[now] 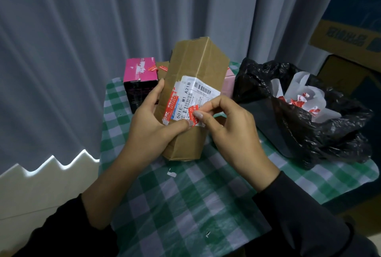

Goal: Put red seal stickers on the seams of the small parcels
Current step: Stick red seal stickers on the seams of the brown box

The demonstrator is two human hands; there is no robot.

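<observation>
A brown cardboard parcel with a white shipping label stands tilted above the checked table. My left hand grips its left side, with the thumb pressing the lower end of a red seal sticker. My right hand pinches the same sticker between thumb and forefinger, right against the label on the parcel's front. Whether the sticker is stuck down cannot be told. Behind the parcel stands a pink-and-black box with red stickers on its top.
A black plastic bag at the right holds white backing paper and red sticker scraps. A pale pink box peeks out behind the parcel. Small paper scraps lie on the green checked tablecloth. Grey curtains hang behind; yellow cartons stand far right.
</observation>
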